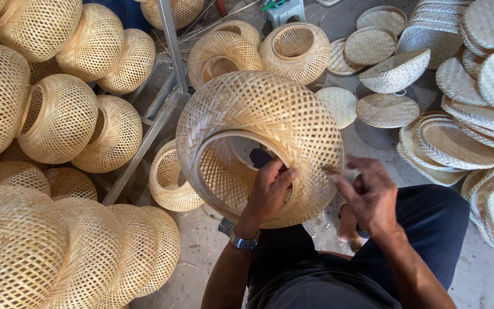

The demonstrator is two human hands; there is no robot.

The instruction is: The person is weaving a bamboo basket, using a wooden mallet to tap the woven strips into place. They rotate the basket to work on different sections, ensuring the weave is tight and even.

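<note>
Both hands work on one woven bamboo lampshade, held just above the person's lap at the centre of the view. Left hand, a metal wristwatch on its wrist, curls over the rim of the shade's round opening, thumb and fingers closed on the rim's edge. Right hand lies against the shade's outer right side, fingers loosely spread, fingertips touching the weave; whether it pinches a strand cannot be told. Dark trousers show below. Beside the shade, lower left, a smaller open basket sits on the concrete floor. Left of it, rounded shades of the same weave are heaped together around a slanting metal frame. Farther back, two more shades rest side by side. Upper right, flat woven discs and stacked shallow trays cover the floor, with an upturned woven bowl among them.
</note>
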